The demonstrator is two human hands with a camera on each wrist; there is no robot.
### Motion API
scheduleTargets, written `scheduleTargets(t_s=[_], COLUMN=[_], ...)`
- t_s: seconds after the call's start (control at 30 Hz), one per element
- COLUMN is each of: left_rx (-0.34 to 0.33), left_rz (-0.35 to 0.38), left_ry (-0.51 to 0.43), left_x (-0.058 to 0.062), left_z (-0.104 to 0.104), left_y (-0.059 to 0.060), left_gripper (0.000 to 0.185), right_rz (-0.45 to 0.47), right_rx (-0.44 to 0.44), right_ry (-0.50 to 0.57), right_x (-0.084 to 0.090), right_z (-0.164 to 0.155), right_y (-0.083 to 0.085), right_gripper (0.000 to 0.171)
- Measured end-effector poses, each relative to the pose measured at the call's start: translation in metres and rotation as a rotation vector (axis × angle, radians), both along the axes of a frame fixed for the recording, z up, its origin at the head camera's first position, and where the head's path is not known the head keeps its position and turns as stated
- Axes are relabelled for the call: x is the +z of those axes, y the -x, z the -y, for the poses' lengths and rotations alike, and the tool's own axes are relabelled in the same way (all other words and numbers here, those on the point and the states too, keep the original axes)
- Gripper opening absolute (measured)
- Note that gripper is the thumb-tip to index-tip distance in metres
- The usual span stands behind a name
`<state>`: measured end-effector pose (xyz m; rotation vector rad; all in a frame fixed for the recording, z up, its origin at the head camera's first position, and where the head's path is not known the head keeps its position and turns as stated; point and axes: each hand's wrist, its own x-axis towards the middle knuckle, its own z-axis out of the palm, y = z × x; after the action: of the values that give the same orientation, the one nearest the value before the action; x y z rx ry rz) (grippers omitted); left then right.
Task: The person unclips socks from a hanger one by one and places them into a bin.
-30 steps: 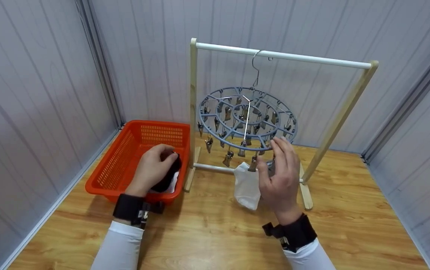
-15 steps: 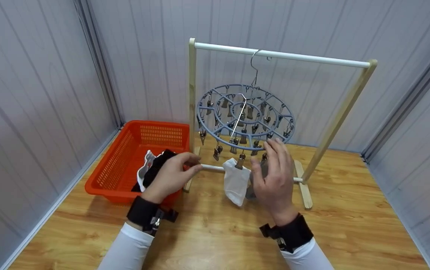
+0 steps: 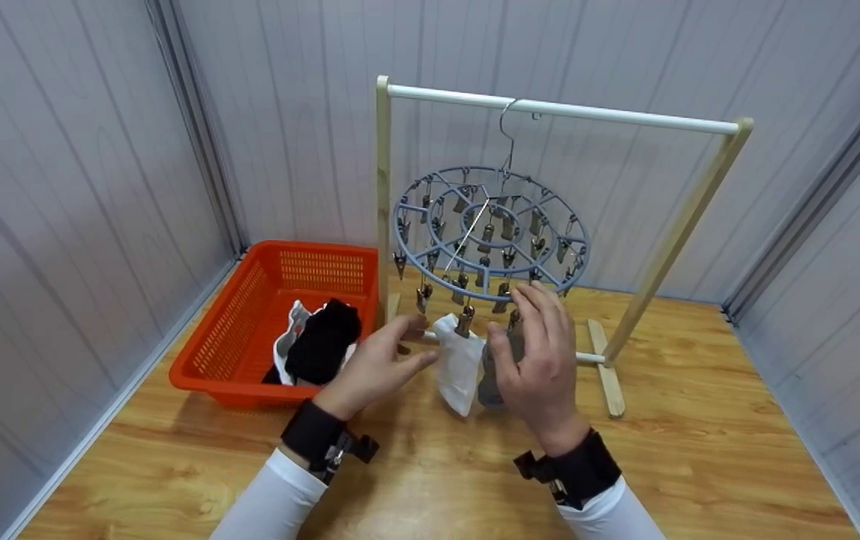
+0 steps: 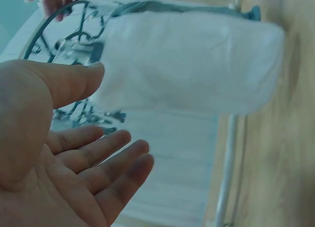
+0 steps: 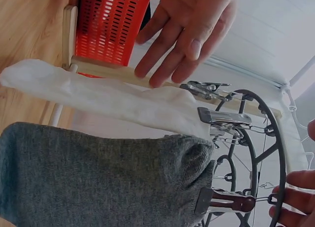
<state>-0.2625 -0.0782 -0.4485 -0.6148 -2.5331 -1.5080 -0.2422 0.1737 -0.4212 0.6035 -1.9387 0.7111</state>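
Observation:
A round grey clip hanger (image 3: 491, 289) hangs by its metal hook. From its clips hang a white sock (image 3: 457, 371) and, just right of it, a grey sock (image 5: 108, 173). My left hand (image 3: 381, 365) is beside the white sock, thumb and fingers spread and nothing held. In the left wrist view its thumb tip appears close to the metal clip (image 4: 88, 52) on that sock; whether they touch is unclear. My right hand (image 3: 542, 367) rests its fingertips on the hanger's front rim, thumb apart. It partly covers the grey sock in the head view.
An orange basket (image 3: 208, 330) at the left holds black socks (image 3: 325, 341) and white cloth (image 3: 286, 349). A wooden stand with a white top bar (image 3: 624, 116) carries the hanger. Corrugated panels enclose the wooden table (image 3: 430, 480) on three sides.
My left hand has left the basket and moved right to the white sock. The hanger has turned, carrying both socks leftward. My right hand has shifted slightly left, staying at the rim.

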Motion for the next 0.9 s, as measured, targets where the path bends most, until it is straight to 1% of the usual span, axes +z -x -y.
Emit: scheduleTargets(t_s=[0.13, 0.2, 0.37, 0.47, 0.57, 0.67, 0.77, 0.83, 0.9], left_rx=[-0.034, -0.05, -0.049, -0.044, -0.045, -0.05, -0.058, -0.071, -0.078], left_rz=[0.047, 0.057, 0.071, 0.09, 0.095, 0.112, 0.141, 0.162, 0.166], left_ry=[-0.071, -0.102, -0.146, -0.164, -0.157, -0.176, -0.201, -0.214, -0.211], left_x=[-0.004, -0.006, -0.007, -0.008, -0.008, -0.008, -0.008, -0.009, -0.011], left_z=[-0.008, -0.011, -0.017, -0.019, -0.019, -0.02, -0.019, -0.02, -0.02], left_y=[-0.001, -0.001, -0.002, -0.002, -0.004, -0.004, -0.004, -0.004, -0.004], left_gripper=[0.066, 0.072, 0.08, 0.076, 0.062, 0.049, 0.046, 0.046, 0.049], right_rz=[0.006, 0.014, 0.028, 0.026, 0.025, 0.023, 0.025, 0.027, 0.029], right_rx=[0.01, 0.015, 0.025, 0.031, 0.038, 0.051, 0.061, 0.068, 0.07], right_ry=[-0.006, -0.011, -0.02, -0.016, -0.01, -0.001, 0.004, 0.009, 0.009], right_x=[0.0, 0.0, 0.001, 0.002, 0.002, 0.003, 0.004, 0.004, 0.003], right_z=[0.002, 0.002, 0.002, 0.003, 0.003, 0.004, 0.004, 0.004, 0.004], right_y=[-0.002, -0.003, -0.005, -0.006, -0.006, -0.006, -0.006, -0.006, -0.007], right_gripper=[0.052, 0.052, 0.052, 0.052, 0.053, 0.054, 0.054, 0.053, 0.053])
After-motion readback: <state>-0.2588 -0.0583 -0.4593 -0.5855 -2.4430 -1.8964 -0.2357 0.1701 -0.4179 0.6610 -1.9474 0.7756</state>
